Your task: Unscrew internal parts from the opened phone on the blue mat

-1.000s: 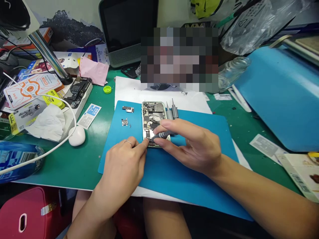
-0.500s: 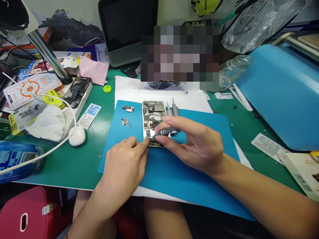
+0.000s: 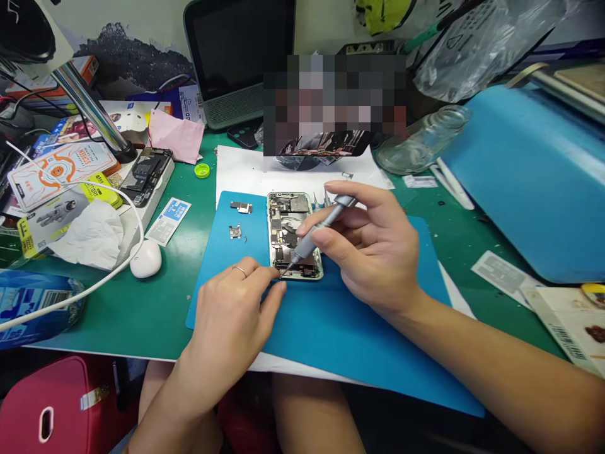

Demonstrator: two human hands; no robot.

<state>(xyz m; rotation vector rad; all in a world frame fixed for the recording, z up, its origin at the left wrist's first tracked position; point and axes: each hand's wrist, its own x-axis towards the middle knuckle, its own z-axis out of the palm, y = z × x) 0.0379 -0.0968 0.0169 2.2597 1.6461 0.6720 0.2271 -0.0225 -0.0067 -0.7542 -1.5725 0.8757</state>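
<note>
An opened phone [image 3: 295,221] with its inner parts exposed lies on the blue mat [image 3: 312,328]. At its lower left corner, the index finger and thumb of my left hand [image 3: 236,309] are closed against the edge. My right hand [image 3: 378,246] grips a grey precision screwdriver [image 3: 309,243], tilted with its thin tip down at that same corner. Whether the tip sits on a screw is too small to tell. Behind my right fingers stand the tips of more screwdrivers [image 3: 327,199], mostly hidden. Left of the phone lie two small metal plates, an upper one [image 3: 242,207] and a lower one [image 3: 235,232].
A white cable [image 3: 139,208] curves across the left side beside a white earbud case [image 3: 145,259]. Behind it, another opened phone [image 3: 147,175] rests on a white box. A screen device [image 3: 241,57], a glass jar [image 3: 425,142] and a blue sheet [image 3: 515,189] border the back and right.
My right hand has raised the screwdriver's handle, so the tool now stands steeper with its shaft showing. My left thumb has parted slightly from the index finger at the phone's corner.
</note>
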